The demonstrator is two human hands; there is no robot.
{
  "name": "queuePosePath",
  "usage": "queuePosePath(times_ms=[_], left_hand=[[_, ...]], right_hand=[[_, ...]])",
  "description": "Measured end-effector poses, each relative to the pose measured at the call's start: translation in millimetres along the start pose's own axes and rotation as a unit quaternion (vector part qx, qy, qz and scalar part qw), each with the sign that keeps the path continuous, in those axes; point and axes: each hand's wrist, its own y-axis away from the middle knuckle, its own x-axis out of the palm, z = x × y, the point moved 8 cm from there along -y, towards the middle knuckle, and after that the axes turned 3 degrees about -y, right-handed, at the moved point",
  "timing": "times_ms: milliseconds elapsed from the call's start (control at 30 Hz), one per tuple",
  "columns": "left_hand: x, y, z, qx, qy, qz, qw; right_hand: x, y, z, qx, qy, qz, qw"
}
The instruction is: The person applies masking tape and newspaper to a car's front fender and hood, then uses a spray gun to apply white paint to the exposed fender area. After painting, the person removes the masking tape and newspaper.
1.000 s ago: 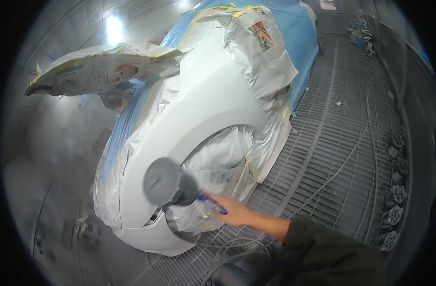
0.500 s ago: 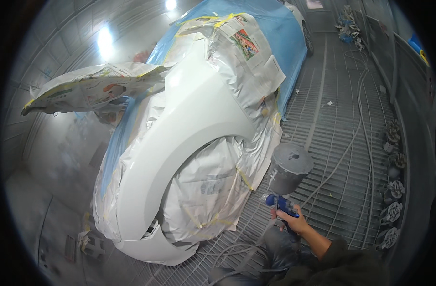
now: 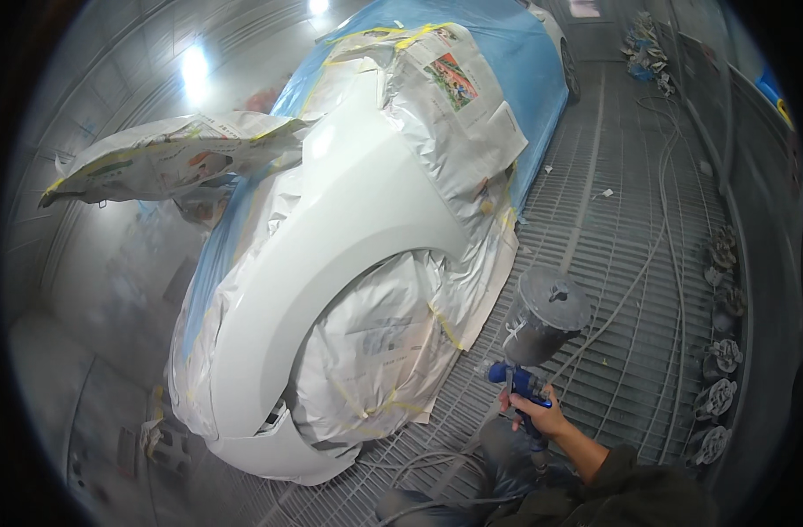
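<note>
My right hand (image 3: 542,416) grips a blue spray gun (image 3: 523,382) with a dark grey cup (image 3: 542,321) on top, held low over the grated floor beside a car. The car's white fender (image 3: 265,321) has a glossy finish. Masking paper with yellow tape (image 3: 371,351) fills the wheel arch, more paper (image 3: 472,140) covers the body behind, and blue plastic sheeting (image 3: 533,83) drapes farther back. A papered raised panel (image 3: 147,162) sticks out to the left. My left hand is not in view.
Hoses (image 3: 647,263) cross the grated floor (image 3: 621,193) and loop by my legs (image 3: 502,452). Crumpled paper bundles (image 3: 720,395) line the right wall (image 3: 762,228); a pile (image 3: 647,57) lies at the far right corner. Lights shine at the upper left.
My right hand has drawn the spray gun from in front of the fender's front part rightward and down, away from the car, then shifted slightly further right.
</note>
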Motion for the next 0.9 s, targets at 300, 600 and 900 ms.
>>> queuePosePath(times_ms=[300, 600, 900], left_hand=[[5.0, -18.8, -10.0, 0.044, 0.031, 0.048, 0.997], [-42.0, -40.5, -21.6, 0.039, 0.017, 0.154, 0.987], [-182.7, -29.2, -35.7, 0.015, -0.076, 0.301, 0.95]], right_hand=[[15.3, 1.2, -8.7, 0.021, 0.06, -0.005, 0.998], [107.4, 49.3, 33.4, 0.11, 0.088, -0.03, 0.99], [188.4, 102.0, 202.8, 0.1, 0.116, -0.118, 0.981]])
